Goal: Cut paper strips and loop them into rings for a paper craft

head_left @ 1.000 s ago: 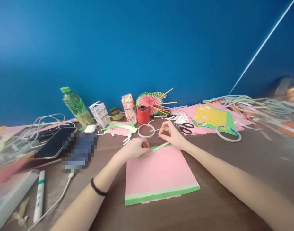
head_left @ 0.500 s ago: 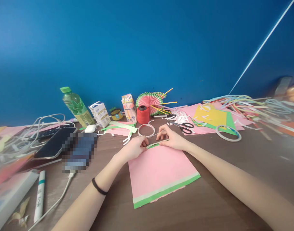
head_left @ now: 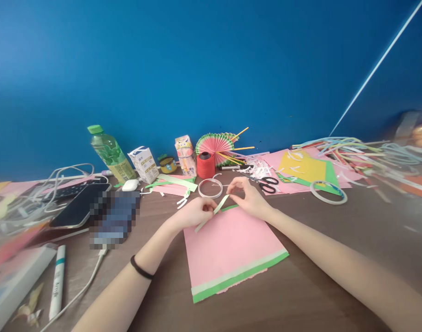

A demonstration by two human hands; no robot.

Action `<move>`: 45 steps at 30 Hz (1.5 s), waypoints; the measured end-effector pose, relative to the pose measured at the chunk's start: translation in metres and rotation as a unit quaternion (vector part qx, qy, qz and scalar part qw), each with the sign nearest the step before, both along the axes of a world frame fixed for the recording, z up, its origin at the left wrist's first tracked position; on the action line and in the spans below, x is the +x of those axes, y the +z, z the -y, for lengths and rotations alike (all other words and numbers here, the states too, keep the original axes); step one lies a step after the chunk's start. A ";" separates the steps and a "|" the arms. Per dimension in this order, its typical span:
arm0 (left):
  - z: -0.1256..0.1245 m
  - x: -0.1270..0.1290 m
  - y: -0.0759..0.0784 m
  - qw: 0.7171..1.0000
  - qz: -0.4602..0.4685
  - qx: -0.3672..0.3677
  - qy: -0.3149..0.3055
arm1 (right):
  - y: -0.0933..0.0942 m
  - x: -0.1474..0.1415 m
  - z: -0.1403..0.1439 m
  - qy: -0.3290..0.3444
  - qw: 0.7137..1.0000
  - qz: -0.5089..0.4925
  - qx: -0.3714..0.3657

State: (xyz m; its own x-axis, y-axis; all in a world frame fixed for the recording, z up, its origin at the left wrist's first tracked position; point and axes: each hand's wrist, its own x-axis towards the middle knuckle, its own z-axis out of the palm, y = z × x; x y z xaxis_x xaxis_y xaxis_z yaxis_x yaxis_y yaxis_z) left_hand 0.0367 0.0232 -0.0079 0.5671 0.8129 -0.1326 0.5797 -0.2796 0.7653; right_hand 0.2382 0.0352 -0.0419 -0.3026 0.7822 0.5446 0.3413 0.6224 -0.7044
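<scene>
Peeling a narrow pale-green paper strip (head_left: 213, 213) up off the far edge of a flat pink paper sheet (head_left: 228, 244); strip slanting from low left to high right, lifted clear of sheet along most of its length

Left hand (head_left: 193, 213): fingers curled, pinching strip near its lower end, heel resting at sheet's far-left corner; black band on wrist (head_left: 141, 268)

Right hand (head_left: 249, 196): thumb and forefinger closed on strip's upper end, other fingers loosely bent, raised just above sheet's far edge

Sheet flat on brown wooden table (head_left: 335, 230), between both forearms. Near edge already carrying a pale band over a bright green border (head_left: 238, 278); far edge showing green only, with strip not lying down on it. Judged: one edge finished, second edge in progress

Just beyond hands: thin white tape ring (head_left: 210, 187), red thread spool (head_left: 205, 165), pleated pink-and-green paper fan (head_left: 216, 143), black-handled scissors (head_left: 268, 184)

Right: second tape ring (head_left: 327, 192), yellow and green sheets (head_left: 306, 169)

Left: green-capped drink bottle (head_left: 111, 154), small white carton (head_left: 144, 164), dark phone (head_left: 78, 206), white marker pen (head_left: 57, 281)
</scene>
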 end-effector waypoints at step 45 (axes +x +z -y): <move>0.004 0.014 -0.021 0.916 0.286 -0.264 0.095 | 0.003 -0.016 0.004 0.073 0.962 -0.135 -0.224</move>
